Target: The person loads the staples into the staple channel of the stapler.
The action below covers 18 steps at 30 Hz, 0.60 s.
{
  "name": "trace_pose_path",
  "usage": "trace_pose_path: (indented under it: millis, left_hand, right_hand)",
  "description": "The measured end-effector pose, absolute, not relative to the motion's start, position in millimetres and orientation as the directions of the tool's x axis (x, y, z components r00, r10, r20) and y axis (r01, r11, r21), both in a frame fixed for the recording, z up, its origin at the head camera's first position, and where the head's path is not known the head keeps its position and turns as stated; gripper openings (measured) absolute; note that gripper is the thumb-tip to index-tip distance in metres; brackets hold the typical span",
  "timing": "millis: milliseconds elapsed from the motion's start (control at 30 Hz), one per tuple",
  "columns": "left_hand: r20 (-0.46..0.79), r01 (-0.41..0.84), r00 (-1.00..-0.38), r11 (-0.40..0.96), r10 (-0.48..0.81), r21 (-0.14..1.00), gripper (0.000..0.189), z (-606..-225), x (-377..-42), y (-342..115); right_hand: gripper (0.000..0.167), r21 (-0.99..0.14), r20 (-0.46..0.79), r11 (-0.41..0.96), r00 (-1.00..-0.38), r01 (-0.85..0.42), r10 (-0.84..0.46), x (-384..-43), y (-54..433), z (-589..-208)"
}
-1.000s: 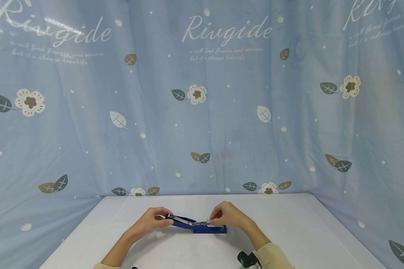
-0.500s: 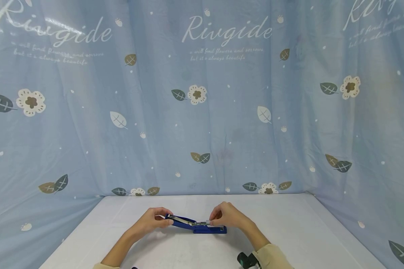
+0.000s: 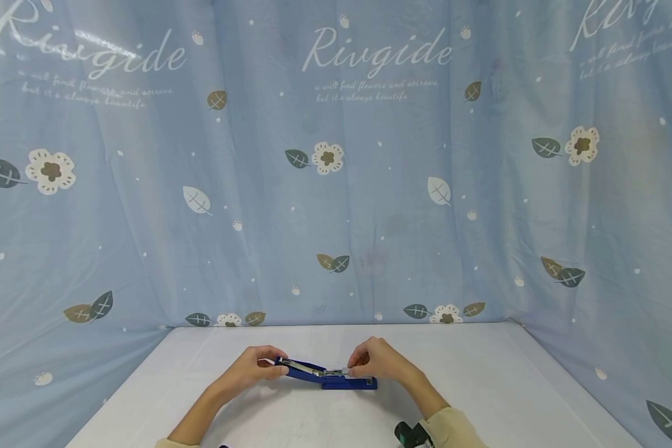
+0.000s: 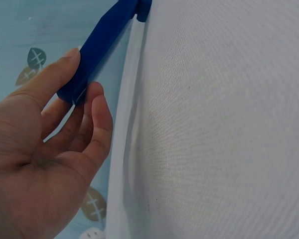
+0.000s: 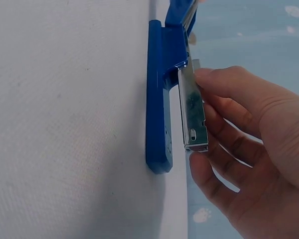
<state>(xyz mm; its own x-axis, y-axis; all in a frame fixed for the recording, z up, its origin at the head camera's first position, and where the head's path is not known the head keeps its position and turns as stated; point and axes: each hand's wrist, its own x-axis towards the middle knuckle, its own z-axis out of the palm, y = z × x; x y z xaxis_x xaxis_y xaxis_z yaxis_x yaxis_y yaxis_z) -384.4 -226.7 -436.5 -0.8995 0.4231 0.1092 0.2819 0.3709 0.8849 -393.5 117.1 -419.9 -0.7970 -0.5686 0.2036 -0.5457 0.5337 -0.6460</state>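
A blue stapler [image 3: 349, 384] rests on the white table with its top arm swung wide back to the left. My left hand [image 3: 257, 364] pinches the end of that raised arm [image 4: 102, 42] between thumb and fingers. Along the base runs the bare metal staple magazine [image 5: 192, 107]. Over it, my right hand [image 3: 382, 359] pinches a small silvery strip of staples [image 5: 196, 63], mostly hidden behind the thumb. The right thumb tip sits right at the magazine's upper edge, and the other fingers curl beside its front end.
The white table [image 3: 291, 423] ends at a blue patterned curtain [image 3: 336, 205] behind and at both sides. A dark device [image 3: 409, 434] shows by the right sleeve at the near edge.
My right fingertips have edged very slightly left along the magazine. The left hand and the stapler have stayed in place.
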Motion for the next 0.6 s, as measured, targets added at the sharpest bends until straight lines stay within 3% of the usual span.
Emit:
trace_pose_path:
  millis: [600]
  left_hand:
    - [0.126, 0.298, -0.894, 0.359, 0.43, 0.885, 0.037, -434.9, -384.8, -225.9]
  right_hand:
    - [0.008, -0.647, 0.192, 0.538, -0.799, -0.54, -0.571, -393.5, 120.5, -420.1]
